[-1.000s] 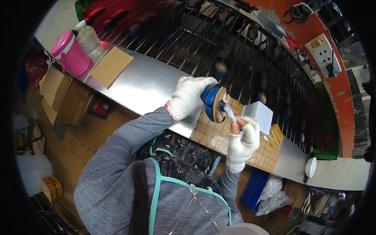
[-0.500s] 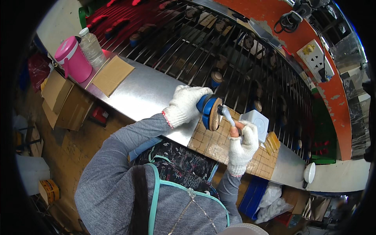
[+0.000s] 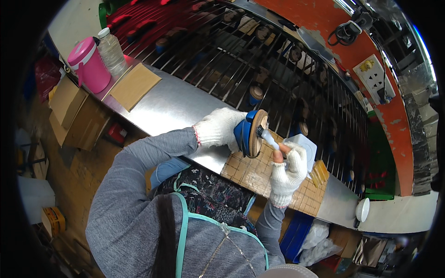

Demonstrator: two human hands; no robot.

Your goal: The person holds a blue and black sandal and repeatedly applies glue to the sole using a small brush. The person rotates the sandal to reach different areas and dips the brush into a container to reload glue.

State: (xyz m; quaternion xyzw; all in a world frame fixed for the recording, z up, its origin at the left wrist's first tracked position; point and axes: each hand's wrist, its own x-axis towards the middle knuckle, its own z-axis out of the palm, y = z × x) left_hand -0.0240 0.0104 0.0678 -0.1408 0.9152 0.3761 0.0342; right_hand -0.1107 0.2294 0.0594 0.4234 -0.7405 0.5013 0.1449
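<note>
My left hand [image 3: 218,129], in a white knit glove, grips a blue strapped shoe [image 3: 243,134] from its left side. The shoe is tipped up, and its tan sole [image 3: 257,134] faces my right hand. Between bare thumb and forefinger of an otherwise gloved right hand [image 3: 291,170], I pinch a small brush [image 3: 269,138] with a pale handle. Its dark bristles touch the sole, or come very close to it. Behind that hand stands a white square container [image 3: 303,147], partly hidden by my fingers.
A board marked with a grid [image 3: 245,170] lies on the metal ledge, with a yellow ribbed block [image 3: 319,173] at its right. Beyond runs a rack of metal bars [image 3: 199,69] with several shoes. Pink jug [image 3: 95,69], clear bottle [image 3: 111,53] and cardboard piece [image 3: 135,86] sit left.
My left hand has turned the shoe so more of its sole shows. The brush has shifted slightly along with it, still pinched in my right hand. The whole view has tilted a little.
</note>
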